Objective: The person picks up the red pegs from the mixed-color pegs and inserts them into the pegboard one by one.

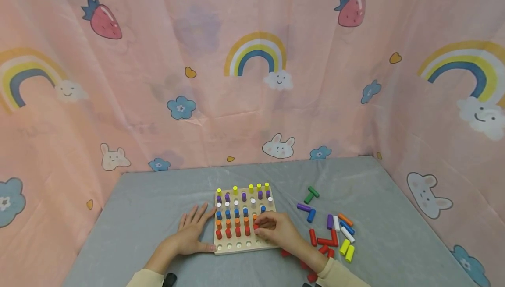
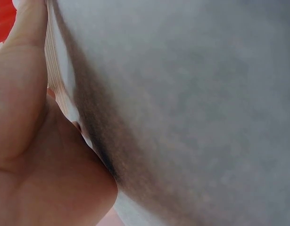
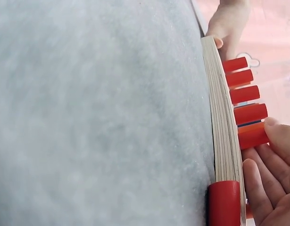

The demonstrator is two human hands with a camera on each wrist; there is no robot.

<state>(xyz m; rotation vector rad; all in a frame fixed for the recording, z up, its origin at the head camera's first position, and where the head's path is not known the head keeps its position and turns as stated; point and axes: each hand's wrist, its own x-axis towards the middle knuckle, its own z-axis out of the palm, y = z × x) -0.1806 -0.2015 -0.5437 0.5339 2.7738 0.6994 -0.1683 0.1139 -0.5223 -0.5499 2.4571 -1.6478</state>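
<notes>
A wooden pegboard (image 1: 233, 250) lies on the grey cloth, with rows of yellow, purple, white, blue, orange and red pegs standing in it. The holes seen along its near edge hold no pegs. My right hand (image 1: 282, 233) pinches a red peg (image 3: 254, 135) between thumb and fingers, upright at the right end of the red row. It hides part of the board's right side. At the left edge, my left hand (image 1: 189, 235) rests with fingers spread and its thumb against the near corner. The left wrist view shows mostly that palm (image 2: 50, 165) beside the board's edge.
Right of the board lie loose pegs: several red pegs (image 1: 325, 242), two yellow pegs (image 1: 349, 253), two green pegs (image 1: 309, 198), and some purple, blue, white and orange ones. One red peg (image 3: 224, 205) lies close to the board's near side. A patterned pink curtain (image 1: 221, 138) hangs behind.
</notes>
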